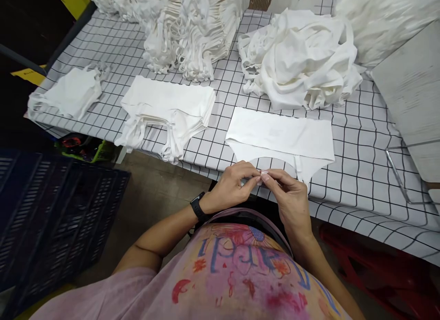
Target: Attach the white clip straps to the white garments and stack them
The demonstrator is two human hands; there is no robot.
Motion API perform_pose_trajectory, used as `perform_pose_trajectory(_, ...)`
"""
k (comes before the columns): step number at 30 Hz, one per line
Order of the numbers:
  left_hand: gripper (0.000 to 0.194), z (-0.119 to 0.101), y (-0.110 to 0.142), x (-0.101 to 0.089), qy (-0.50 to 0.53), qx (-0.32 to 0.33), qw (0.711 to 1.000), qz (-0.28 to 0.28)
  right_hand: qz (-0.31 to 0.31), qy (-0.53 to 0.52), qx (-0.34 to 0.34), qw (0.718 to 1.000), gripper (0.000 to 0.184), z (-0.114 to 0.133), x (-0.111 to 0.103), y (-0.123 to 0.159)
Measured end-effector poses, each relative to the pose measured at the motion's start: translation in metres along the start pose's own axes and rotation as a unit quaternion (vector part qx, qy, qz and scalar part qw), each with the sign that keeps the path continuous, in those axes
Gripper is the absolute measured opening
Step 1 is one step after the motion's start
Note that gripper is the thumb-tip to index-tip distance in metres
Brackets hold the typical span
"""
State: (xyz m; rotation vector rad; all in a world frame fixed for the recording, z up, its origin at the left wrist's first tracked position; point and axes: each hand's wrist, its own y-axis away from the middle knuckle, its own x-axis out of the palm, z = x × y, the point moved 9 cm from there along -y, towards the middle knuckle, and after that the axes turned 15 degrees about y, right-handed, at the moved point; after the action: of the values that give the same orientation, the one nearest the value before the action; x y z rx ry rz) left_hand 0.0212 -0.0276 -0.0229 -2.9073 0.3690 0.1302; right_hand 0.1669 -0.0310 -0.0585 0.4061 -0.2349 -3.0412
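At the table's front edge, a white camisole (280, 129) lies spread flat, its strap end towards me. Just in front of it, my left hand (235, 182) and my right hand (292, 196) meet, fingertips almost touching. Both pinch a small piece of white strap (264, 172) between thumb and forefinger. Fingers cover most of the strap, so its fastening cannot be made out. A second strap (298, 164) lies on the camisole beside my right hand. To the left is a neat stack of folded white camisoles (168, 100), straps hanging towards the front edge.
Behind lie a loose heap of white garments (305, 58) and a tall bundle of strapped garments (202, 31). Another small white pile (68, 93) rests at far left on the checked tablecloth (227, 93). Blue crates (51, 210) stand lower left; a red stool (381, 269) is lower right.
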Motion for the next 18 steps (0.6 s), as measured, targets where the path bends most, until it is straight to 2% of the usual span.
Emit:
perform_pose_trajectory(4, 0.013, 0.001, -0.017, -0.013, -0.156, 0.085, 0.984, 0.01, -0.055, -0.04, 0.058, 0.996, 0.015, -0.009, -0.009, -0.007)
perform_pose_trajectory(6, 0.014, 0.009, -0.032, -0.02, -0.249, 0.107, 0.962, 0.019, -0.045, -0.064, 0.09, 0.993, 0.019, -0.015, -0.007, -0.013)
perform_pose_trajectory(8, 0.016, 0.023, -0.048, -0.021, -0.307, 0.102, 0.944, 0.057, -0.021, -0.077, 0.111, 0.991, 0.022, -0.019, -0.002, -0.019)
perform_pose_trajectory(12, 0.016, 0.042, -0.071, -0.016, -0.365, 0.076, 0.921, 0.116, 0.007, -0.073, 0.128, 0.989, 0.023, -0.023, 0.006, -0.031)
perform_pose_trajectory(18, 0.017, 0.047, -0.082, -0.014, -0.388, 0.081, 0.908, 0.134, 0.023, -0.073, 0.16, 0.984, 0.024, -0.026, 0.013, -0.045)
